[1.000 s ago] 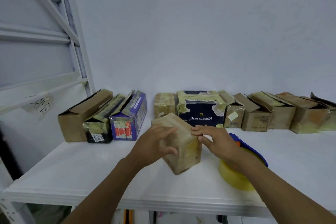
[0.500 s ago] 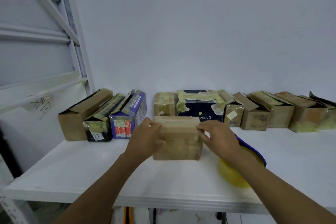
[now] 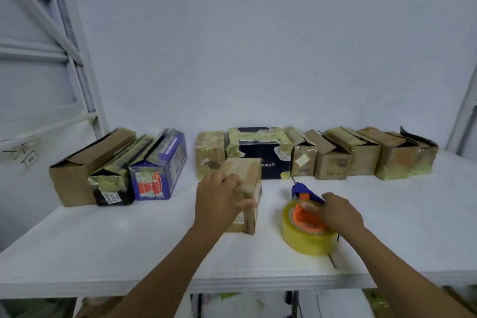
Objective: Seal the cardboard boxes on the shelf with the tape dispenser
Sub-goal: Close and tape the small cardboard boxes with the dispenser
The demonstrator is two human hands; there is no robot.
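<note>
— Where is the box that's being handled?

— The small cardboard box stands on the white shelf, about mid-width and forward of the others. The left hand grips it from the near left, fingers wrapped over the top edge and thumb laid across the front face.

— And the dispenser?

— The tape dispenser lies on the shelf to the right of that box, with a strip of bare shelf between them. Its yellowish tape roll has the orange hub facing up, and the blue handle points toward the wall. The right hand is curled over it, fingertips on the hub.

— What stands around them?

— A row of boxes lines the wall. At the left are an open brown carton, a black taped box and a blue printed box, packed side by side. After a gap come a small taped box, a navy box and several open-flapped cartons running right.

— Anything in the way?

— The held box covers the navy box's lower left corner, so only the end of its lettering shows (whether the two touch, I cannot tell). A white rack upright rises at the left, beside a scribbled paper label.
</note>
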